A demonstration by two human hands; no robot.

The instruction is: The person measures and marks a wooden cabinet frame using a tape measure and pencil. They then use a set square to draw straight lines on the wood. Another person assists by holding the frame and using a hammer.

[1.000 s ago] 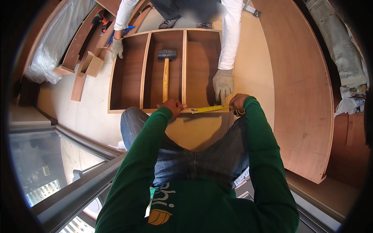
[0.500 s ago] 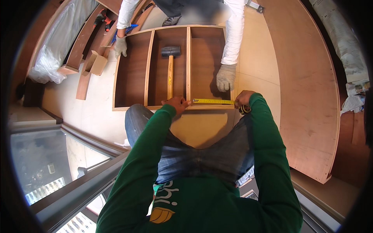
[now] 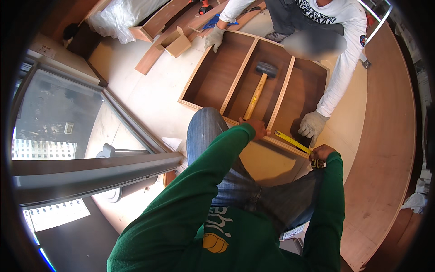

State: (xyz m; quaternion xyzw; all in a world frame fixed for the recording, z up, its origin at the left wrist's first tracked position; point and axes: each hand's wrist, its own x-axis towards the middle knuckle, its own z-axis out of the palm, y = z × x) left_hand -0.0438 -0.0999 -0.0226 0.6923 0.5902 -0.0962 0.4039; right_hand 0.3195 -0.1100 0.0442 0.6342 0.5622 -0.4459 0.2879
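A wooden frame (image 3: 235,77) with two dividers and three bays lies on the floor before my knees. My left hand (image 3: 256,128) is closed over its near rail by the right divider, with the thumb close to the free end of a yellow tape measure (image 3: 292,141). The blade stretches along the near edge of the right bay. At the near right corner my right hand (image 3: 321,153) grips the tape case. A rubber mallet (image 3: 256,96) with a black head and wooden handle lies in the middle bay.
Opposite sits a co-worker, one gloved hand (image 3: 214,39) on the frame's far left corner, the other glove (image 3: 312,125) at the right bay. A small cardboard box (image 3: 176,42) and boards lie left; a long panel (image 3: 383,149) runs along the right. A glass door frame (image 3: 131,122) stands left.
My view has swung left, so the frame appears tilted and farther right. Both my hands keep their places at the rail and the tape. The co-worker's right-side glove is nearer the frame's corner.
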